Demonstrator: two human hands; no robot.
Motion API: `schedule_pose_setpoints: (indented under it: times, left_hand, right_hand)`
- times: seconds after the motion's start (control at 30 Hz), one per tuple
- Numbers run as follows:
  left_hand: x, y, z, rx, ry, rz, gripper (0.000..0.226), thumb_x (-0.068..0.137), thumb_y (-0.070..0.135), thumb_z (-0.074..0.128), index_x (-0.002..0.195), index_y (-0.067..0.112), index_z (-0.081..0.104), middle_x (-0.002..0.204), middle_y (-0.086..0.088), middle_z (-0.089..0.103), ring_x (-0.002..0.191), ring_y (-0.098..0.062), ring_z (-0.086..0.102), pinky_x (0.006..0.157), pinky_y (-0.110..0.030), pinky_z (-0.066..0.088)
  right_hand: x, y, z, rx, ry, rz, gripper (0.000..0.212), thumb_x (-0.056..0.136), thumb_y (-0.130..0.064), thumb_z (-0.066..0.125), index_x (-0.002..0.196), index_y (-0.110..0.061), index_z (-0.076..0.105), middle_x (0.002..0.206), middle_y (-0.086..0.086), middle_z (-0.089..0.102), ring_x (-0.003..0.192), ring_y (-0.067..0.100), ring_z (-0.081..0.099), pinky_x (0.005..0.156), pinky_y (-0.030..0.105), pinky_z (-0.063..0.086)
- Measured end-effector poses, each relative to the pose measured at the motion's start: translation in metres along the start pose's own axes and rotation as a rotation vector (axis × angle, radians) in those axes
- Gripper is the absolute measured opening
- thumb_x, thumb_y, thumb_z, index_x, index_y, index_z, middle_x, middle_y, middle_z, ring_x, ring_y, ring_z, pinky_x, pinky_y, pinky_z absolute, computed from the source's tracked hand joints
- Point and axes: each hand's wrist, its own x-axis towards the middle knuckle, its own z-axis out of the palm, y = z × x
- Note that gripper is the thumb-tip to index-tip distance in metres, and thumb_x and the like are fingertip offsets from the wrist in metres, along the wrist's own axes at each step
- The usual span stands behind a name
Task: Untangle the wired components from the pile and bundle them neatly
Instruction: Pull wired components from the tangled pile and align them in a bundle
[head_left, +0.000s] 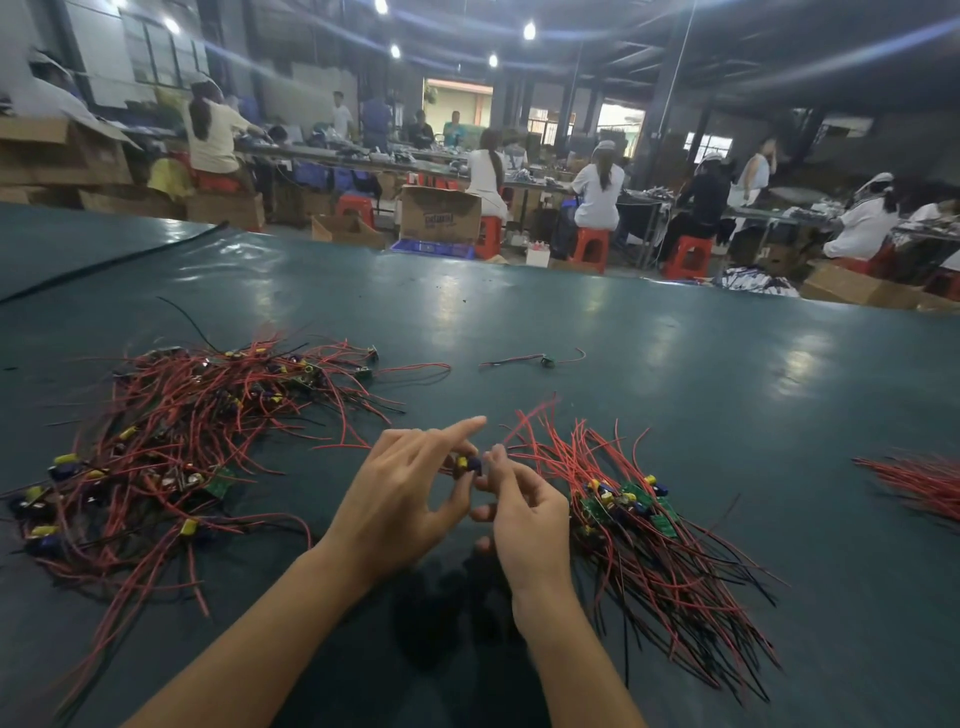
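The job looks roughly half done, judging by the heaps on the green table (675, 364). At centre left the tangled pile (171, 447) is a large knot of red and black leads and small boards, all of it left to sort. Right of centre lies an aligned bundle (639, 519), its boards together and wires fanned one way, and a second bundle (919, 483) shows blurred at the right edge. At lower centre one wired component (470, 464) is held between the hands: the left hand (400, 499) pinches it with the forefinger stretched out, and the right hand (524, 519) pinches it with curled fingertips. A stray component (540, 359) lies alone above them. Nothing visible ties either bundle, so binding seems undone.
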Motion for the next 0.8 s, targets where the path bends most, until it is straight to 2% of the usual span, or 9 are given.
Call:
schedule_pose_setpoints:
  times: [0.13, 0.23, 0.3, 0.37, 0.4, 0.5, 0.6, 0.73, 0.8]
  left_hand:
    - [-0.001, 0.003, 0.004, -0.045, -0.040, 0.030, 0.048, 0.086, 0.023, 0.061, 0.133, 0.018, 0.050, 0.104, 0.010, 0.069, 0.091, -0.006, 0.062, 0.087, -0.032, 0.045]
    - [-0.003, 0.004, 0.006, -0.031, -0.028, 0.033, 0.045, 0.086, 0.021, 0.063, 0.130, 0.018, 0.053, 0.108, 0.007, 0.069, 0.095, -0.010, 0.063, 0.087, -0.033, 0.045]
    - [-0.002, 0.006, 0.005, -0.008, 0.029, 0.029, 0.034, 0.084, 0.022, 0.063, 0.116, 0.013, 0.060, 0.107, 0.001, 0.067, 0.096, -0.017, 0.062, 0.085, -0.033, 0.046]
    - [-0.001, 0.008, 0.003, -0.026, 0.081, 0.008, 0.015, 0.085, 0.024, 0.061, 0.090, 0.010, 0.064, 0.088, 0.002, 0.064, 0.078, -0.018, 0.060, 0.073, -0.033, 0.045]
    - [-0.001, 0.008, 0.002, -0.052, 0.079, -0.018, 0.019, 0.087, 0.028, 0.058, 0.076, 0.012, 0.061, 0.075, 0.005, 0.059, 0.065, -0.016, 0.054, 0.064, -0.033, 0.043]
    - [-0.001, 0.009, 0.003, -0.182, -0.031, -0.189, 0.049, 0.094, 0.044, 0.044, 0.054, 0.015, 0.046, 0.049, 0.005, 0.044, 0.045, -0.016, 0.041, 0.046, -0.035, 0.037]
    - [-0.004, 0.011, 0.009, -0.374, -0.156, -0.451, 0.065, 0.087, 0.065, 0.036, 0.051, 0.015, 0.055, 0.047, 0.001, 0.054, 0.043, -0.013, 0.049, 0.048, -0.034, 0.040]
    - [-0.003, 0.013, 0.018, -0.660, -0.105, -0.702, 0.067, 0.078, 0.073, 0.050, 0.046, 0.015, 0.058, 0.046, -0.004, 0.055, 0.043, -0.014, 0.047, 0.047, -0.024, 0.037]
    - [-0.002, 0.012, 0.021, -0.745, -0.058, -0.774, 0.070, 0.080, 0.071, 0.054, 0.044, 0.011, 0.056, 0.047, -0.014, 0.054, 0.042, -0.018, 0.047, 0.047, -0.025, 0.037]
  right_hand:
    - [0.000, -0.001, -0.003, 0.081, 0.034, 0.068, 0.022, 0.093, -0.028, 0.065, 0.076, -0.019, 0.077, 0.083, 0.012, 0.074, 0.065, 0.015, 0.063, 0.048, 0.028, 0.043]
    - [0.001, -0.001, -0.004, 0.099, 0.055, 0.080, 0.023, 0.093, -0.024, 0.066, 0.072, -0.019, 0.075, 0.078, 0.006, 0.075, 0.066, 0.014, 0.066, 0.055, 0.030, 0.044]
    - [0.000, -0.002, -0.004, 0.113, 0.064, 0.076, 0.024, 0.094, -0.023, 0.065, 0.072, -0.019, 0.073, 0.074, -0.001, 0.074, 0.063, 0.012, 0.066, 0.054, 0.028, 0.044]
    - [-0.001, -0.004, -0.005, 0.117, 0.079, 0.075, 0.021, 0.094, -0.024, 0.065, 0.075, -0.018, 0.074, 0.075, -0.002, 0.075, 0.063, 0.011, 0.066, 0.054, 0.026, 0.045]
    - [-0.001, -0.005, -0.005, 0.125, 0.086, 0.072, 0.020, 0.093, -0.025, 0.066, 0.076, -0.018, 0.074, 0.076, -0.003, 0.075, 0.062, 0.010, 0.065, 0.053, 0.024, 0.045]
    - [-0.001, -0.006, -0.005, 0.144, 0.097, 0.061, 0.017, 0.092, -0.023, 0.067, 0.077, -0.017, 0.072, 0.070, -0.007, 0.072, 0.053, 0.004, 0.059, 0.046, 0.019, 0.043]
    - [0.000, -0.005, -0.003, 0.120, 0.084, 0.054, 0.017, 0.092, -0.020, 0.067, 0.076, -0.016, 0.070, 0.059, -0.008, 0.066, 0.047, 0.004, 0.052, 0.047, 0.021, 0.041]
    - [-0.003, -0.002, 0.001, 0.115, 0.012, 0.064, 0.022, 0.091, -0.018, 0.068, 0.070, -0.016, 0.072, 0.062, -0.001, 0.066, 0.053, 0.007, 0.054, 0.047, 0.021, 0.042]
    - [-0.004, -0.002, 0.004, 0.148, -0.003, 0.076, 0.024, 0.091, -0.017, 0.068, 0.068, -0.016, 0.073, 0.068, 0.005, 0.068, 0.063, 0.019, 0.057, 0.054, 0.030, 0.044]
